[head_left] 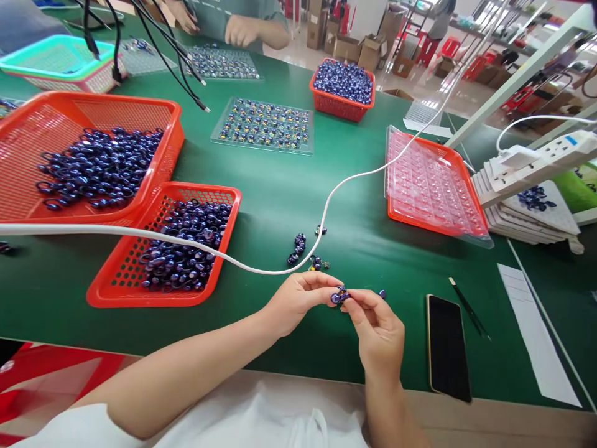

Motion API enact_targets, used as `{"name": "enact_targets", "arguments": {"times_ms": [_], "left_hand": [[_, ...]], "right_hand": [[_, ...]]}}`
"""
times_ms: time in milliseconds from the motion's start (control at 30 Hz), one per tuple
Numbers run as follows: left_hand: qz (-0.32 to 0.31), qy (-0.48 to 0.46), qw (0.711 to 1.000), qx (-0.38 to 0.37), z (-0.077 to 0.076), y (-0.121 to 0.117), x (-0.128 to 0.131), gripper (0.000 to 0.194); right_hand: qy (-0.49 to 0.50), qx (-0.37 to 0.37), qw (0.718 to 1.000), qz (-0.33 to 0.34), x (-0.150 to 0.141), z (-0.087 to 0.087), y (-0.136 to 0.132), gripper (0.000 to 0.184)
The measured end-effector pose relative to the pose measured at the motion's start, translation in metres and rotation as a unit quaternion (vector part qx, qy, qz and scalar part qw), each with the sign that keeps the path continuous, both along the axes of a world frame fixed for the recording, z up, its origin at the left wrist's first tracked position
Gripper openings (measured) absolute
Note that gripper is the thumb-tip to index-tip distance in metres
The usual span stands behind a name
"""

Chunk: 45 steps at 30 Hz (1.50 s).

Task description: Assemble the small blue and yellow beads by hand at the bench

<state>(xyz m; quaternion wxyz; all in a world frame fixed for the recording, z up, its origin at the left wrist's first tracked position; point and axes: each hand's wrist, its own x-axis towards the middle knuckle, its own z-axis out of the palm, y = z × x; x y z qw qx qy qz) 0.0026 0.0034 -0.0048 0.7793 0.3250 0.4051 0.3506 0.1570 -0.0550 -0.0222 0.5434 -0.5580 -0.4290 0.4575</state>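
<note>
Just above the table's front edge, my left hand (298, 298) and my right hand (380, 330) meet, each closed in a pinch. Between their fingertips is a small shiny dark-blue piece (340, 296), partly covered by the fingers. Its exact kind is too small to make out. Beyond the hands lie a clump of dark glossy pieces (296, 249), a piece with a yellow part (317, 264) and another small dark piece (321, 229). A single dark-blue bit (382, 294) rests by my right fingers.
Orange baskets (175, 155) (107, 289) of dark glossy pieces stand left, a red basket (342, 109) behind. A filled clear tray (265, 127) lies mid-table. A white cable (261, 271) crosses near my hands. At right are a phone (448, 348), tweezers (470, 310) and clear trays (429, 180).
</note>
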Motion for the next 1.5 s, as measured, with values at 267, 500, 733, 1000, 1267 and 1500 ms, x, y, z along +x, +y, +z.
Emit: {"name": "enact_targets", "arguments": {"times_ms": [267, 500, 733, 1000, 1267, 1500], "left_hand": [[0.023, 0.047, 0.997, 0.048, 0.008, -0.004, 0.002, 0.019], [-0.025, 0.161, 0.948, 0.274, 0.005, -0.009, -0.001, 0.023], [-0.021, 0.187, 0.917, 0.351, 0.007, -0.008, -0.002, 0.016], [-0.019, 0.190, 0.874, 0.446, 0.010, -0.006, -0.003, 0.018], [-0.041, 0.225, 0.835, 0.501, 0.010, -0.009, -0.006, 0.019], [-0.028, 0.230, 0.816, 0.530, 0.009, -0.009, -0.006, 0.021]], "right_hand": [[0.025, 0.002, 1.000, -0.008, -0.002, 0.000, 0.003, 0.018], [0.056, -0.036, 0.997, -0.025, 0.000, 0.002, 0.004, 0.018], [0.122, -0.081, 0.988, 0.058, 0.005, -0.003, 0.005, 0.028], [0.156, -0.084, 0.982, 0.058, 0.005, -0.010, 0.003, 0.030], [0.253, -0.093, 0.956, 0.115, 0.006, -0.011, 0.006, 0.021], [0.260, -0.104, 0.953, 0.119, 0.008, -0.006, 0.010, 0.019]]}}
